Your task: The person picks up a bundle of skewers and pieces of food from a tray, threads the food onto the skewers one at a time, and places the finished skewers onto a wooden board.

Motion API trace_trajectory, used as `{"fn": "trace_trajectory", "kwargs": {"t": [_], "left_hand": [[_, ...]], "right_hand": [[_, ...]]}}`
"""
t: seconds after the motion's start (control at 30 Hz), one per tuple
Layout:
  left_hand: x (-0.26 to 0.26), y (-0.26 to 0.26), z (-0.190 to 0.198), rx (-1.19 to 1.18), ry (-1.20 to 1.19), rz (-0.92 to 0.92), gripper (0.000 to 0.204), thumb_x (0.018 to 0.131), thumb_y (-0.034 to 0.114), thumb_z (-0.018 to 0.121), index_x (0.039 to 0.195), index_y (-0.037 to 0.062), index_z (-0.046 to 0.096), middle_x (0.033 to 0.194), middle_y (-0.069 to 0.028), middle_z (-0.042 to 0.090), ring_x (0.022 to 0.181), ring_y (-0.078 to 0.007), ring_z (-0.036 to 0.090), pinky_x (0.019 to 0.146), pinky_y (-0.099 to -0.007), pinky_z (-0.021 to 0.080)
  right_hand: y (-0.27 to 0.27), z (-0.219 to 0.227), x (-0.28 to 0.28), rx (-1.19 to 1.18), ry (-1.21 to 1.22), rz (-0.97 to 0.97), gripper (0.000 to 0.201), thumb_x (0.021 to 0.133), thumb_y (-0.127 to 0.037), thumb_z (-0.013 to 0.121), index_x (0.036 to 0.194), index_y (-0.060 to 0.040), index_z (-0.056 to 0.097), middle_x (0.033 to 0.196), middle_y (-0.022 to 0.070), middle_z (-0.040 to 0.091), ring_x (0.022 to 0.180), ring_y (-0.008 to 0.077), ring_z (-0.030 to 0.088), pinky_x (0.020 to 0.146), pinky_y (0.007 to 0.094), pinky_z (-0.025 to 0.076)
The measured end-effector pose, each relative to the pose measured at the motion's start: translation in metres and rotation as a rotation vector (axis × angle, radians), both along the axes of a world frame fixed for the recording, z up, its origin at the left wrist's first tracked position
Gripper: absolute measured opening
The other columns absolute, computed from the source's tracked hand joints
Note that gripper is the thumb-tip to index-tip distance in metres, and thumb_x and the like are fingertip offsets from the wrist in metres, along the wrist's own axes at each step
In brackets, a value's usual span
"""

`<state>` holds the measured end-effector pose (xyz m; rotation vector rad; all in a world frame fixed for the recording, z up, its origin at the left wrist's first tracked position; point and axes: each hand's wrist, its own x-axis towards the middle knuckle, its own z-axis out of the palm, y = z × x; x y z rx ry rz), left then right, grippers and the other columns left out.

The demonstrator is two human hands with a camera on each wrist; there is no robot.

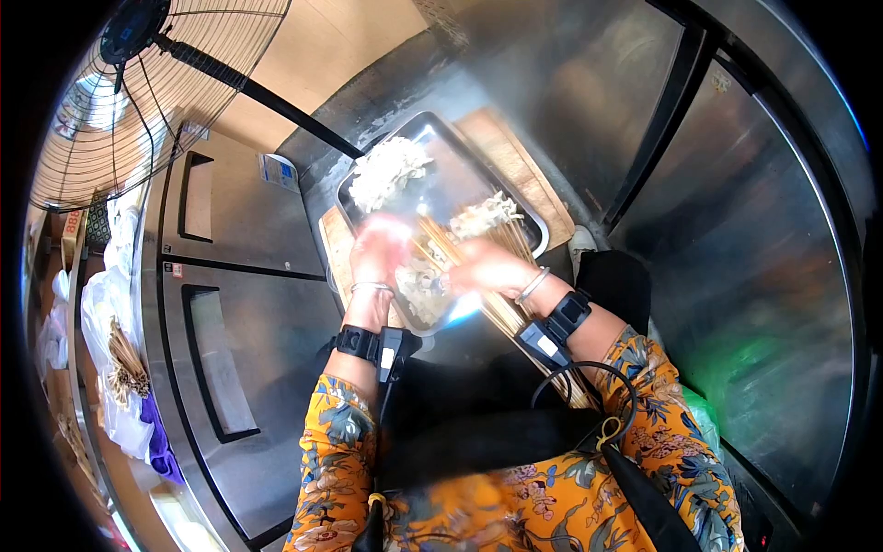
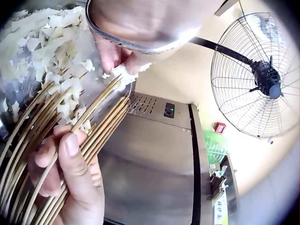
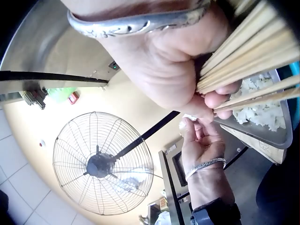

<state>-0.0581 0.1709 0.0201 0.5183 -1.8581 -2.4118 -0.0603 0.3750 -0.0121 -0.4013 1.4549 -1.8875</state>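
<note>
Bamboo skewers (image 1: 501,317) lie in a bundle in the right hand (image 1: 487,268), whose thumb and fingers curl round them in the left wrist view (image 2: 77,176). The left hand (image 1: 381,250), blurred in the head view, pinches a white, thin, crumpled piece (image 2: 123,77) at a skewer's tip. In the right wrist view the left hand (image 3: 206,150) is just below the right fingertips. Under both hands, a metal tray (image 1: 446,175) holds piles of white pieces (image 1: 391,172). More white pieces (image 1: 487,213) cover skewer tips at the tray's right side.
A wooden board (image 1: 515,161) lies under the tray. At the upper left stands a large wire fan (image 1: 133,32). Steel cabinets (image 1: 244,304) line the left, and steel doors (image 1: 745,267) the right. Plastic bags and a bundle of sticks (image 1: 127,362) are on the far-left shelf.
</note>
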Motion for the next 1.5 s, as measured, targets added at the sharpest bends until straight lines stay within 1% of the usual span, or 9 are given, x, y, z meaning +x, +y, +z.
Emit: {"fn": "trace_trajectory", "kwargs": {"t": [0.47, 0.77, 0.9, 0.97, 1.07, 1.17, 1.27, 1.47, 1.5], "left_hand": [[0.006, 0.001, -0.002, -0.32, 0.056, -0.07, 0.016, 0.08, 0.001, 0.058, 0.097, 0.0009, 0.058, 0.089, -0.007, 0.062, 0.08, -0.013, 0.061, 0.069, -0.0244, 0.053], [0.012, 0.003, -0.004, -0.364, 0.098, -0.126, 0.017, 0.08, 0.004, 0.059, 0.097, -0.0004, 0.058, 0.089, -0.0067, 0.062, 0.082, -0.0136, 0.061, 0.069, -0.0248, 0.052], [0.014, 0.003, -0.006, -0.317, 0.069, -0.111, 0.016, 0.081, 0.004, 0.059, 0.096, 0.0006, 0.058, 0.088, -0.006, 0.062, 0.082, -0.0137, 0.061, 0.069, -0.0242, 0.051], [0.016, 0.004, -0.001, -0.331, 0.053, -0.105, 0.015, 0.081, 0.006, 0.059, 0.096, 0.0018, 0.058, 0.088, -0.0058, 0.062, 0.082, -0.0135, 0.061, 0.068, -0.0241, 0.051], [0.015, 0.005, -0.007, -0.171, 0.125, 0.044, 0.013, 0.081, 0.008, 0.06, 0.093, 0.0039, 0.059, 0.087, -0.0059, 0.062, 0.082, -0.0138, 0.061, 0.065, -0.024, 0.052], [0.006, 0.001, -0.022, -0.035, 0.053, 0.111, 0.015, 0.082, 0.01, 0.06, 0.096, 0.0065, 0.057, 0.086, -0.007, 0.062, 0.079, -0.0154, 0.062, 0.061, -0.0241, 0.052], [0.007, 0.007, -0.02, 0.028, -0.016, 0.071, 0.021, 0.082, 0.01, 0.06, 0.102, 0.0084, 0.051, 0.084, -0.0095, 0.063, 0.074, -0.0173, 0.063, 0.058, -0.0243, 0.052], [0.005, 0.009, -0.016, -0.237, 0.153, 0.052, 0.027, 0.083, 0.008, 0.058, 0.107, 0.0108, 0.045, 0.082, -0.0134, 0.063, 0.069, -0.0183, 0.064, 0.055, -0.0246, 0.052], [0.004, 0.008, -0.018, -0.213, 0.143, 0.053, 0.025, 0.083, 0.008, 0.057, 0.106, 0.0101, 0.046, 0.082, -0.0131, 0.063, 0.07, -0.0182, 0.064, 0.055, -0.0246, 0.052]], "right_hand": [[0.001, 0.006, 0.001, 0.054, 0.049, -0.006, 0.01, 0.073, -0.011, 0.058, 0.071, -0.0012, 0.057, 0.057, 0.0028, 0.055, 0.046, 0.0089, 0.05, 0.043, 0.0227, 0.039], [-0.001, 0.0, 0.002, 0.055, 0.099, -0.014, 0.013, 0.073, -0.012, 0.058, 0.065, -0.0022, 0.056, 0.053, 0.0022, 0.053, 0.044, 0.0095, 0.049, 0.042, 0.0242, 0.038], [0.001, 0.008, 0.003, 0.128, 0.117, -0.013, 0.013, 0.073, -0.012, 0.058, 0.065, -0.0021, 0.056, 0.053, 0.0021, 0.053, 0.044, 0.0095, 0.049, 0.042, 0.024, 0.038], [-0.001, 0.003, 0.002, 0.086, 0.146, -0.012, 0.012, 0.073, -0.012, 0.058, 0.066, -0.0019, 0.056, 0.053, 0.002, 0.052, 0.044, 0.0094, 0.049, 0.042, 0.0237, 0.039], [0.0, 0.003, 0.001, 0.053, 0.108, -0.008, 0.012, 0.073, -0.011, 0.058, 0.067, -0.0016, 0.056, 0.053, 0.0016, 0.052, 0.044, 0.0092, 0.049, 0.042, 0.0233, 0.039], [0.004, 0.008, 0.001, 0.066, 0.064, -0.004, 0.011, 0.074, -0.011, 0.058, 0.068, -0.0014, 0.056, 0.054, 0.0013, 0.052, 0.044, 0.0089, 0.049, 0.041, 0.0231, 0.039], [0.003, 0.01, 0.001, 0.078, 0.11, -0.012, 0.012, 0.074, -0.011, 0.058, 0.068, -0.0015, 0.056, 0.054, 0.0012, 0.052, 0.045, 0.0087, 0.049, 0.041, 0.023, 0.039], [0.001, 0.007, 0.002, 0.049, 0.116, 0.003, 0.01, 0.075, -0.011, 0.058, 0.071, -0.0016, 0.056, 0.055, 0.0015, 0.053, 0.045, 0.0085, 0.049, 0.042, 0.0228, 0.039], [0.001, 0.006, 0.002, 0.043, 0.108, 0.005, 0.01, 0.075, -0.011, 0.058, 0.071, -0.0016, 0.056, 0.055, 0.0015, 0.053, 0.045, 0.0085, 0.049, 0.042, 0.0227, 0.039]]}}
